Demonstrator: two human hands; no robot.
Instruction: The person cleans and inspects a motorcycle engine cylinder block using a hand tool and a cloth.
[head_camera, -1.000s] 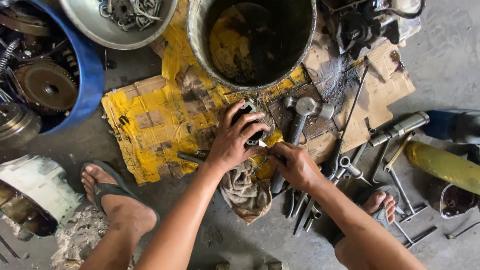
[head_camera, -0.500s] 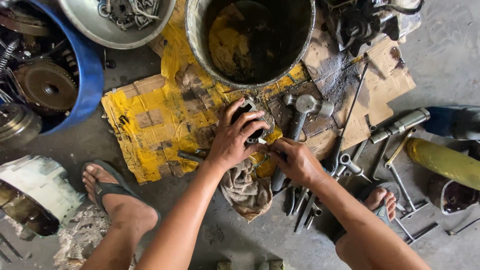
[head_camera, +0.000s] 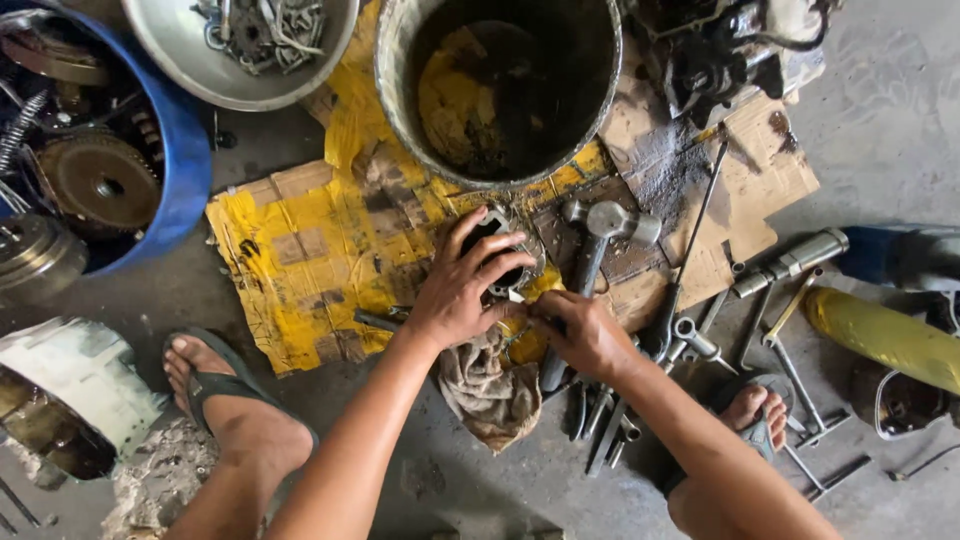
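While the left hand (head_camera: 462, 290) clamps a dark round metal part (head_camera: 503, 250) down on the yellow cardboard (head_camera: 300, 260), just below the big bucket (head_camera: 500, 90), the right hand (head_camera: 580, 335) pinches something small at the part's lower edge; what it holds is too small to identify. Likely risk: oily surfaces let the part slip or the small piece drop into the rag (head_camera: 485, 385) or tool pile. Fingers hide most of the part.

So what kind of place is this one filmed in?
Most likely a small repair workshop, with the work done on a concrete floor. A hammer and wrenches lie on oil-stained cardboard, and a blue tub holds gears and other greasy metal parts.
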